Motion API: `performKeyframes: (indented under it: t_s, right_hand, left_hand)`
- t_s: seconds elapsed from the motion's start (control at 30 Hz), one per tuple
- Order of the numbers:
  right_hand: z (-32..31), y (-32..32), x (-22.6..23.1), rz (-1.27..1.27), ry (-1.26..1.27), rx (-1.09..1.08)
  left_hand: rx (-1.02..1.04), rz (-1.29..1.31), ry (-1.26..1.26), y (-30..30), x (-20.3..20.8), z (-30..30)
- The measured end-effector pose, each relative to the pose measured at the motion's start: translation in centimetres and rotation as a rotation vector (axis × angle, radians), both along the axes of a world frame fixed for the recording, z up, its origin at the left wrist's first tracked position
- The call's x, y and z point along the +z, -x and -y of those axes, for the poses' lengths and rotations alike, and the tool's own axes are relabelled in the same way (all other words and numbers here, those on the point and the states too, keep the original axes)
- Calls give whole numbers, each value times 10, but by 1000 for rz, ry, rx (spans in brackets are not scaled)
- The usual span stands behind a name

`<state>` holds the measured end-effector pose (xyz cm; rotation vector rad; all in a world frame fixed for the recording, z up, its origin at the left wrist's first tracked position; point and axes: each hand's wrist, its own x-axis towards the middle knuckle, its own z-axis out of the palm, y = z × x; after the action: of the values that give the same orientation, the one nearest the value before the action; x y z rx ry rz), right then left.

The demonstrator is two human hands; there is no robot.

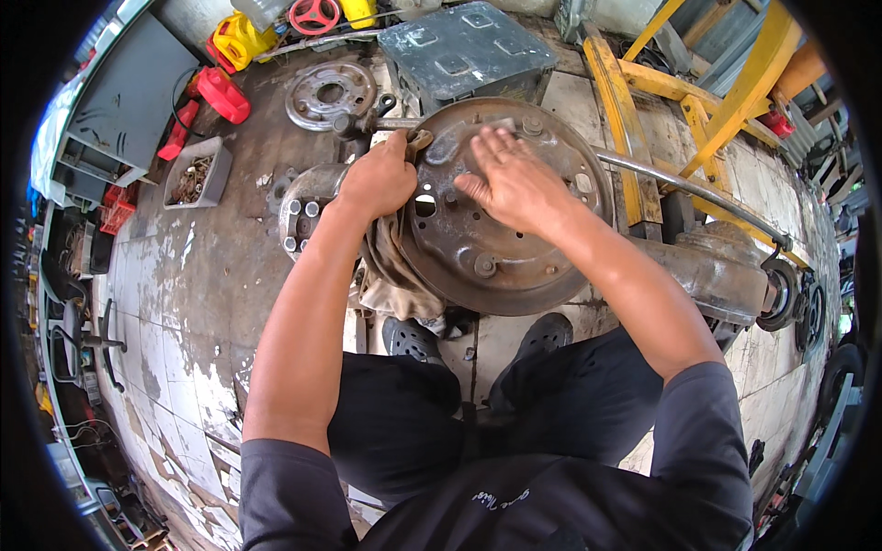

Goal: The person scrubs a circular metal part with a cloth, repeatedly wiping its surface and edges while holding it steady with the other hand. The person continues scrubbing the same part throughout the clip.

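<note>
Left hand point(377, 179) clenched on rag point(395, 275), right hand point(514, 184) spread on backing plate point(496, 248), hub point(303, 207) alongside.

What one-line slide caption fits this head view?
Left hand grips the edge of a rusty round backing plate while the right hand lies flat on its face.

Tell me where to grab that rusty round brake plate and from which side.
Grip the brake plate by its outer rim, from its near lower edge. The face is flat and wide, the right hand lies open on it, and the left hand holds the left edge.
</note>
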<state>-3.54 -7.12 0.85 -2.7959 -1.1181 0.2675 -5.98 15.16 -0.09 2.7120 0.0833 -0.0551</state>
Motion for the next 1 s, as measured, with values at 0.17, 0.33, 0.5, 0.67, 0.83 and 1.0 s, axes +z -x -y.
performKeyframes:
  t_s: [0.17,0.33,0.5,0.67,0.83,1.0]
  right_hand:
    - [-2,3,-4,40,-9,-8]
    - [-1,12,-17,109,-72,26]
    - [5,-5,-17,197,-58,-65]
    - [5,-4,-8,37,-9,47]
    - [4,-1,-7,41,10,43]
    - [3,6,-3,57,52,7]
  left_hand:
    - [22,-14,-11,2,3,1]
    - [34,-20,-25,2,3,2]
    - [5,-13,0,0,2,0]
    - [11,14,0,1,1,1]
    - [5,20,2,1,-1,-2]
    - [12,-8,-5,0,-1,-2]
